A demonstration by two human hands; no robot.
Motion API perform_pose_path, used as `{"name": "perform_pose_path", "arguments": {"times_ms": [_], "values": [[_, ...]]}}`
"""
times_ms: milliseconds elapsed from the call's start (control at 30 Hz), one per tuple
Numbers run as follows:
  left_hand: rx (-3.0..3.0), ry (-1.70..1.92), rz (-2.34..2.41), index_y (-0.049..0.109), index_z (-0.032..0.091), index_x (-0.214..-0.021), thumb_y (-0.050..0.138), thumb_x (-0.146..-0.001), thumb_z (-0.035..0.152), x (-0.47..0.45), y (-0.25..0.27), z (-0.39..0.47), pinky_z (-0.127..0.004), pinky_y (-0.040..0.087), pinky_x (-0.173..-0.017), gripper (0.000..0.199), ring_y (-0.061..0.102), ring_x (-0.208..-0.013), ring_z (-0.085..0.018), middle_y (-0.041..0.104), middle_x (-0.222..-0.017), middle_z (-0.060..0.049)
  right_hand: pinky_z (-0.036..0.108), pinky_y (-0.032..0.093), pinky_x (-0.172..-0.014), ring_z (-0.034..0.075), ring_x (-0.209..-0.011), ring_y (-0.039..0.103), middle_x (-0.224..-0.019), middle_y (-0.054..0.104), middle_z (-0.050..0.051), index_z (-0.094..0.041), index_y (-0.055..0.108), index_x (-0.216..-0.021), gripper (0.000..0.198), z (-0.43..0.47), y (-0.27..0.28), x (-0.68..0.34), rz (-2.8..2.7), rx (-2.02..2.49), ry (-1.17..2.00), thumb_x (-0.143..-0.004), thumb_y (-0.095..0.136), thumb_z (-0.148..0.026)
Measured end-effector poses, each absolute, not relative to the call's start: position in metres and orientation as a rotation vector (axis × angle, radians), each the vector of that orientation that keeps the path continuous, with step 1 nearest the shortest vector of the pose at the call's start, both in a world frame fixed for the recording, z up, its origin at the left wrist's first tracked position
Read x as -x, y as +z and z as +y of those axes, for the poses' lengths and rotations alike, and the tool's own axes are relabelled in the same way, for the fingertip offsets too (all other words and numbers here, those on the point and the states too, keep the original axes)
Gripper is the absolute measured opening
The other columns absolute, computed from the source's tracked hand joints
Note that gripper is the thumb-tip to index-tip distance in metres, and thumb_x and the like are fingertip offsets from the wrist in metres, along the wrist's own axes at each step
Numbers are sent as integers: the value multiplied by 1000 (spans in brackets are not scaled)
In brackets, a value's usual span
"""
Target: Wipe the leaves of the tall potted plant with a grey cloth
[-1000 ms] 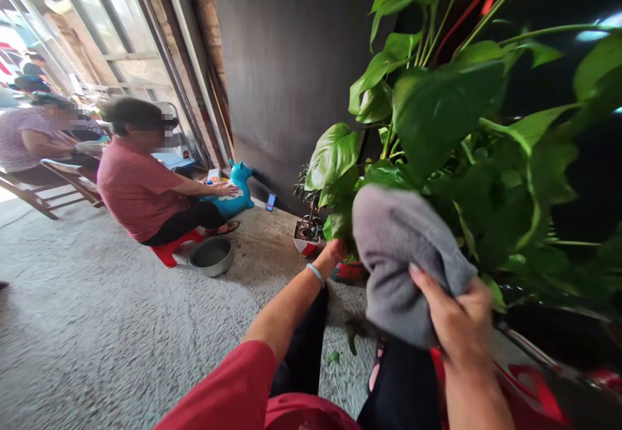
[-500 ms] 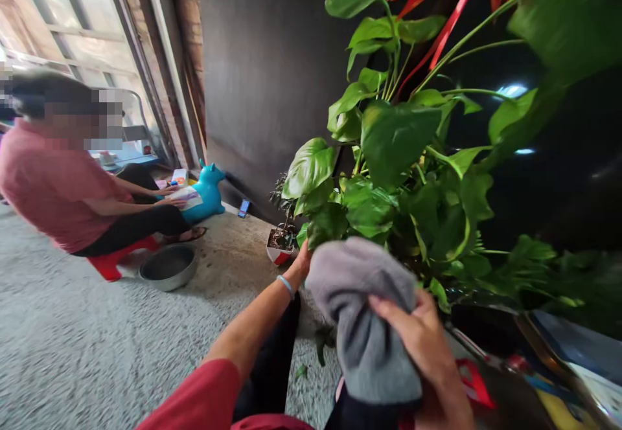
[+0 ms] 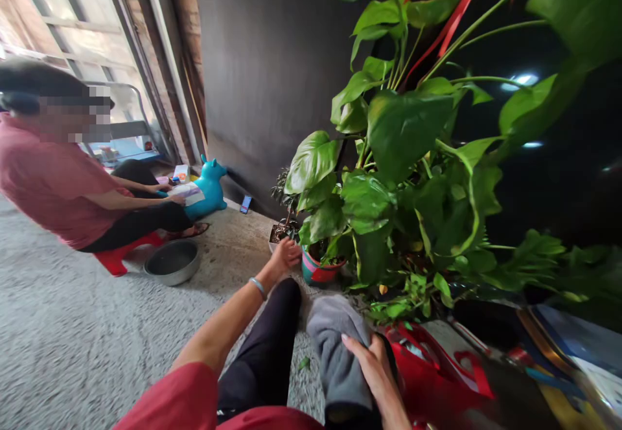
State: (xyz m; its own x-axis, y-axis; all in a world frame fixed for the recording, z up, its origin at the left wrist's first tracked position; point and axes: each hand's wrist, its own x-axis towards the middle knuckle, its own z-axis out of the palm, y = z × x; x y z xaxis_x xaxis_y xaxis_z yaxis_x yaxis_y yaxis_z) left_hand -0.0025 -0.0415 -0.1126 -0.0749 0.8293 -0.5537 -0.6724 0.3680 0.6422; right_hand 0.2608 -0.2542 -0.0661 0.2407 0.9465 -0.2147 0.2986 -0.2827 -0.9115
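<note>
Concrete floor [image 3: 92,333] runs across the near side; a dark panel [image 3: 262,80] stands behind, at the far side. Large broad-leaved potted plant [image 3: 408,132] fills the right, red ribbon [image 3: 464,12] hanging among its upper stems. Far left: a co-worker [image 3: 53,181] in a red shirt sits on a red plastic stool [image 3: 111,261], facing a blue animal-shaped toy [image 3: 210,187], hands close to its near side.

Red bag [image 3: 422,372], near right, gapes at the top; something whitish shows inside, too blurred to identify. Grey round basin [image 3: 172,265] sits on the floor just beside the stool, its interior dark. Grey cloth [image 3: 335,339] lies bunched over the wearer's lap area, left of the bag, below the plant and well apart from its leaves. Turquoise flowerpot [image 3: 315,273] with red and pink patches: drooping leaves partly hide its dark contents. Small pale planter [image 3: 279,234], farther left, holds dark soil and a small dark-leaved plant.

Right hand [image 3: 372,362]: pinches the cloth, thumb on top. Left hand [image 3: 286,255]: fingers loosely bent, between planter and flowerpot in view; contact with either, cannot tell. Phone [image 3: 245,204] leans against the panel. Fallen green leaf [image 3: 304,363] lies on the floor, left of the cloth.
</note>
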Motion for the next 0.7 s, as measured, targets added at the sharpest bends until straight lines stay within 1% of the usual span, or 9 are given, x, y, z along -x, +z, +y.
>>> {"name": "perform_pose_path", "arguments": {"times_ms": [67,133,200,300,367,467,533,600,700], "values": [[-178,1402,1006,65,21,-99,56,-102,42,26,-94,-34,-33,56,-77,23,67,-72,-18,74,-89,-5,43,63,-90,37,-104,80,-100,84,11,-24,76,-93,43,-264,-66,-273,-1125,1809,1060,-66,82,-56],[-272,1490,880,66,21,-102,52,-105,42,37,-62,-20,-34,56,-81,25,69,-77,-18,75,-96,-6,43,63,-90,36,-107,79,-102,84,12,-23,76,-97,49,-265,-60,-278,-1100,1855,1043,-67,81,-60],[-356,1524,833,66,21,-103,55,-104,39,36,-28,-5,-34,57,-83,22,68,-78,-17,76,-99,-5,43,62,-94,37,-111,78,-104,84,12,-23,75,-98,50,-262,-54,-278,-1110,1834,1025,-66,81,-62],[-438,1503,834,67,19,-101,63,-100,28,18,6,12,-33,57,-80,10,66,-72,-16,74,-88,-3,44,61,-100,38,-117,76,-110,84,11,-26,77,-96,46,-259,-44,-277,-1152,1749,996,-63,83,-59],[-461,1436,872,67,18,-94,69,-94,22,2,12,16,-31,56,-75,5,64,-67,-15,70,-78,-2,46,63,-97,40,-113,77,-106,85,10,-28,78,-91,43,-258,-37,-278,-1139,1728,996,-61,84,-57],[-521,1337,926,65,17,-82,80,-82,20,-20,1,8,-30,55,-68,15,61,-61,-15,67,-69,-1,47,66,-86,41,-99,80,-94,85,10,-26,79,-86,41,-264,-20,-282,-1065,1682,1020,-59,86,-56],[-571,1319,920,63,18,-76,86,-75,20,-32,-11,-2,-30,55,-66,23,62,-60,-15,66,-68,-1,46,67,-79,41,-94,81,-92,85,12,-22,80,-92,46,-269,0,-285,-979,1599,976,-61,88,-55],[-587,1326,881,60,19,-73,90,-70,20,-43,-22,-10,-30,56,-66,30,63,-61,-15,66,-68,0,44,67,-82,39,-104,80,-105,85,12,-20,78,-110,56,-269,26,-284,-891,1515,869,-68,87,-56],[-551,1351,823,57,20,-70,91,-65,19,-60,-33,-19,-29,56,-65,35,62,-61,-14,64,-66,1,42,59,-105,34,-134,67,-140,74,9,-23,68,-137,70,-244,66,-268,-805,1344,592,-76,82,-55]]}}
